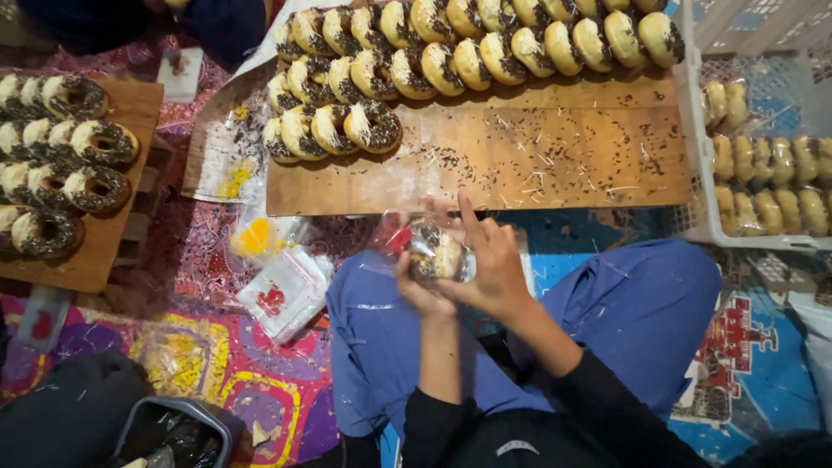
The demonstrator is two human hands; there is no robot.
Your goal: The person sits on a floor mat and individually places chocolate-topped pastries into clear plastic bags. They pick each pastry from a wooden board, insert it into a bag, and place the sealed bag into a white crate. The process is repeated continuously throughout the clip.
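Sprinkle-crusted round doughnut (436,254) in crinkly clear plastic bag (400,238), both hands (496,264) closed around it.

Chocolate-sprinkled doughnut (436,253), pale dough showing at right, half wrapped in clear plastic bag (400,240) with red mark; held off the floor, near centre, just this side of the wooden board.

The floor (217,364) is covered with a bright patterned mat in purple, yellow, red and blue. A long wooden board (520,160) strewn with sprinkles lies across the middle, with a second wooden board (130,113) at the left. A white plastic crate (693,173) stands at the right. A dark bin (173,429) sits at the lower left. The light is dim and warm.
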